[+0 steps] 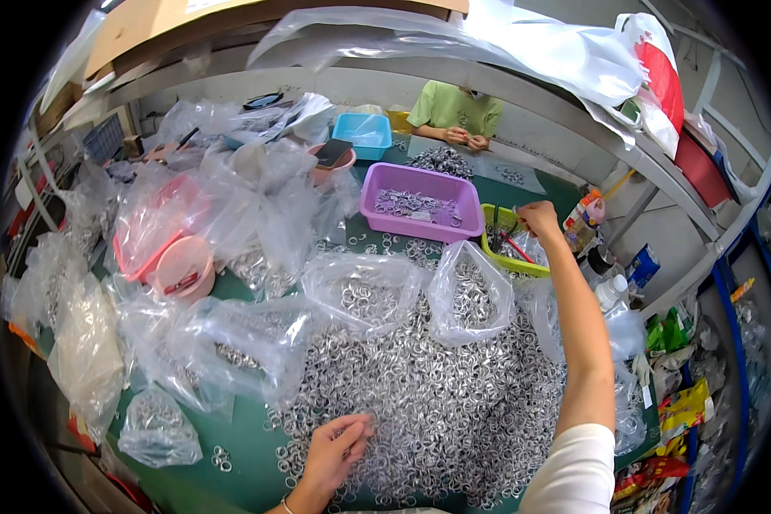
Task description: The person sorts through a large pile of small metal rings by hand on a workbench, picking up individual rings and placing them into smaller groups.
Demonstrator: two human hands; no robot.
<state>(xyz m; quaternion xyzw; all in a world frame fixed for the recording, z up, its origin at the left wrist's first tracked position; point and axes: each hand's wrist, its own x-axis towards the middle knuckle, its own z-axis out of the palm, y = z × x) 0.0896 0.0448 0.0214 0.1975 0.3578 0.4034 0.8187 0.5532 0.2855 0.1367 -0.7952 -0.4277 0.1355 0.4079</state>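
Observation:
A wide heap of small silver metal rings point(420, 403) spreads over the green tabletop in front of me. My left hand point(334, 450) is low over the heap's near left side, thumb and fingers pinched together; whatever may be between them is too small to make out. My right arm reaches forward, and my right hand point(537, 218) is above the right end of a yellow-green basket point(522, 267). Its fingers are closed, and what they hold cannot be made out. Tools with red and dark handles point(516, 244) lie in that basket.
Clear bags of rings point(469, 295) stand behind the heap. A purple basket point(421, 224) holds more rings; a blue basket point(362, 135) is farther back. Bags and a pink tub point(184, 268) crowd the left. Bottles point(610, 291) stand at right. Another person point(456, 116) sits opposite, beyond a shelf frame.

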